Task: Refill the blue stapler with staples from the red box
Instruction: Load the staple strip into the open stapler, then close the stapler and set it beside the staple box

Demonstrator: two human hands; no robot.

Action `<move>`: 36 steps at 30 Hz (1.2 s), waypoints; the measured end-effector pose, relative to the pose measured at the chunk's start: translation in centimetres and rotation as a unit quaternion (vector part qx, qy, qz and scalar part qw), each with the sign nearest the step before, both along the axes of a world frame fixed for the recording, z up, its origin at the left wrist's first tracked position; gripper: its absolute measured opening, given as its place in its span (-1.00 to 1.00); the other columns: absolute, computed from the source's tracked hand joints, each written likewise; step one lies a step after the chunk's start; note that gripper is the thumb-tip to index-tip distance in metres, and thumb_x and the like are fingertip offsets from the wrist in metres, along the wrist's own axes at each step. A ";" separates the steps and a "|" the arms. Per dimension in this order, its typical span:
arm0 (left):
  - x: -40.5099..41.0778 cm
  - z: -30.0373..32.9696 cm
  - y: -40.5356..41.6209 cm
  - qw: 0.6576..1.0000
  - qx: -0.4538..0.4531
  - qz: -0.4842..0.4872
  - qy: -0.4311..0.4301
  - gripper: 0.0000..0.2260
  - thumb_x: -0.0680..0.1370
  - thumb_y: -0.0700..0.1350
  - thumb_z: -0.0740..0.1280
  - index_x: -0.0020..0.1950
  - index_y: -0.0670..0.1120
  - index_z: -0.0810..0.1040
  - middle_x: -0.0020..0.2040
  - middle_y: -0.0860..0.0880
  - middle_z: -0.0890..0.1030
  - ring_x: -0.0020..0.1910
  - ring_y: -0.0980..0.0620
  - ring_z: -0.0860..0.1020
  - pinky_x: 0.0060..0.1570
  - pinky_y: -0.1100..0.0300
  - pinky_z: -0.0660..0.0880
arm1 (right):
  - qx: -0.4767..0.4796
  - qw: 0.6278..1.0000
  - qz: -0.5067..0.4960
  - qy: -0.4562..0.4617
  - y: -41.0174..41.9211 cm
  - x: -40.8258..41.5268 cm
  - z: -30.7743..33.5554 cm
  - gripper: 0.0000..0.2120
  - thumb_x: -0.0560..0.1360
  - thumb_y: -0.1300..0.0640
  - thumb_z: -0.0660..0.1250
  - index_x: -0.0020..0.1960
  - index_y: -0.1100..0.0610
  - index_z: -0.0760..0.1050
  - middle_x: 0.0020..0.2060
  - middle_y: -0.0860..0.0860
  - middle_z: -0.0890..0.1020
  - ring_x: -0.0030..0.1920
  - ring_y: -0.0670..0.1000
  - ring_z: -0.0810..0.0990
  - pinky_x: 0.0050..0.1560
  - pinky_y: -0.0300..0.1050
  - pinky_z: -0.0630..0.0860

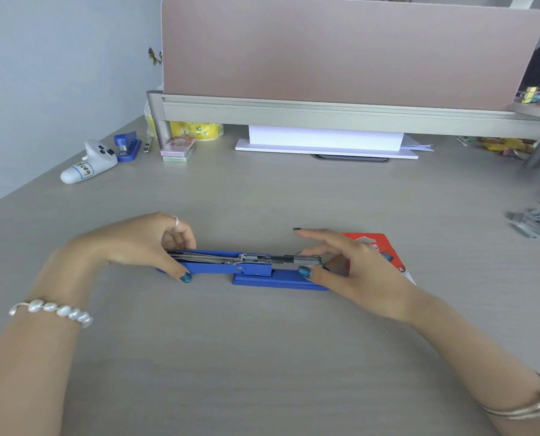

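Note:
The blue stapler (256,272) lies flat on the desk in front of me, swung fully open so its metal staple channel faces up. My left hand (143,243) grips the opened lid end on the left, thumb in front and fingers behind. My right hand (353,265) pinches the front end of the metal magazine on the right, index finger stretched out above it. The red box (378,243) lies just behind my right hand, mostly hidden by it. I cannot tell whether staples sit in the channel.
A pile of loose staple strips (539,223) lies at the right edge. At the back left are a second small blue stapler (127,146), a white toy figure (89,163) and stacked small boxes (179,149). A pink divider (341,51) on a raised shelf closes the back.

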State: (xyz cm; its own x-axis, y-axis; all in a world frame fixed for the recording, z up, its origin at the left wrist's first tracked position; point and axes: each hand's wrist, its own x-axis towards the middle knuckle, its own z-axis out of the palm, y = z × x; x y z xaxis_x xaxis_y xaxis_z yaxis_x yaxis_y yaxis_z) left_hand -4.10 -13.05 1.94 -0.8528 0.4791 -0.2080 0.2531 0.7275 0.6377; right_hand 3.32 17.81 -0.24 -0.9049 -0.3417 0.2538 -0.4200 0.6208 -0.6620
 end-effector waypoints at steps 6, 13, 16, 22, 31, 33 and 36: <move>0.7 1.4 0.1 0.990 0.114 0.049 0.071 -0.49 0.06 0.03 0.55 -0.01 0.15 0.58 -0.21 0.01 0.69 -0.21 0.01 0.60 -0.11 0.14 0.50 | 0.068 0.998 -0.013 -0.004 1.5 -0.4 0.2 -0.30 0.28 -0.07 0.47 0.31 -0.31 0.20 0.03 -0.23 0.59 0.06 -0.16 0.48 0.07 -0.28 0.39; 2.0 1.6 4.4 0.911 0.389 0.064 0.121 -0.47 0.08 -0.07 0.54 0.03 0.12 0.56 -0.28 0.01 0.70 -0.26 0.06 0.62 -0.21 0.27 0.55 | 0.122 0.992 -0.034 -0.020 1.9 -0.5 0.3 -0.36 0.28 -0.05 0.49 0.27 -0.28 0.29 -0.05 -0.24 0.56 0.04 -0.19 0.43 -0.06 -0.53 0.28; 2.3 1.0 6.2 0.891 0.440 0.052 0.098 -0.47 0.11 -0.14 0.54 0.06 0.07 0.56 -0.21 0.00 0.72 -0.22 0.06 0.65 -0.18 0.26 0.55 | 0.124 0.992 -0.038 -0.012 1.9 -0.5 0.4 -0.40 0.28 -0.06 0.49 0.25 -0.24 0.35 -0.11 -0.30 0.50 0.02 -0.22 0.42 -0.08 -0.56 0.27; 3.1 -0.3 9.3 0.907 0.405 -0.004 0.116 -0.69 0.26 -0.13 0.50 -0.02 0.07 0.62 -0.05 0.12 0.70 -0.04 0.11 0.63 -0.03 0.30 0.51 | 0.117 0.992 -0.034 -0.022 2.1 -0.6 0.4 -0.40 0.27 -0.07 0.49 0.25 -0.20 0.35 -0.17 -0.25 0.58 -0.01 -0.28 0.38 -0.12 -0.53 0.26; 4.0 -2.2 11.2 0.955 0.248 -0.021 0.159 -0.69 0.43 -0.21 0.41 0.01 0.20 0.61 0.10 0.32 0.57 0.11 0.28 0.54 0.21 0.20 0.43 | 0.087 0.995 -0.027 -0.042 2.1 -0.5 0.4 -0.28 0.25 -0.03 0.52 0.29 -0.26 0.25 -0.15 -0.21 0.62 -0.04 -0.16 0.53 0.00 -0.20 0.44; 4.0 -2.2 11.1 0.955 0.245 -0.024 0.166 -0.67 0.43 -0.21 0.41 0.02 0.22 0.60 0.10 0.32 0.56 0.12 0.27 0.53 0.21 0.21 0.43 | 0.091 0.995 -0.026 -0.041 2.1 -0.4 0.5 -0.29 0.25 -0.04 0.52 0.29 -0.26 0.26 -0.15 -0.22 0.61 -0.03 -0.16 0.51 0.00 -0.20 0.44; 3.9 -2.3 11.1 0.954 0.243 -0.030 0.171 -0.67 0.44 -0.21 0.41 0.02 0.23 0.60 0.11 0.33 0.56 0.13 0.28 0.53 0.20 0.28 0.42 | 0.093 0.995 -0.025 -0.038 2.2 -0.4 0.4 -0.34 0.25 -0.04 0.52 0.26 -0.24 0.31 -0.13 -0.21 0.61 -0.02 -0.16 0.50 -0.01 -0.21 0.44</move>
State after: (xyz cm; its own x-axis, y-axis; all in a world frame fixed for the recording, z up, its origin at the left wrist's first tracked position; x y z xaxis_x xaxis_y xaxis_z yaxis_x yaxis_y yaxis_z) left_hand -0.18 -1.95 -0.39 -0.7993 0.4982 0.3361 0.5384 0.3453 0.7687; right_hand 2.87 19.98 0.20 -0.9360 -0.3309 0.1201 -0.3389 0.7543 -0.5623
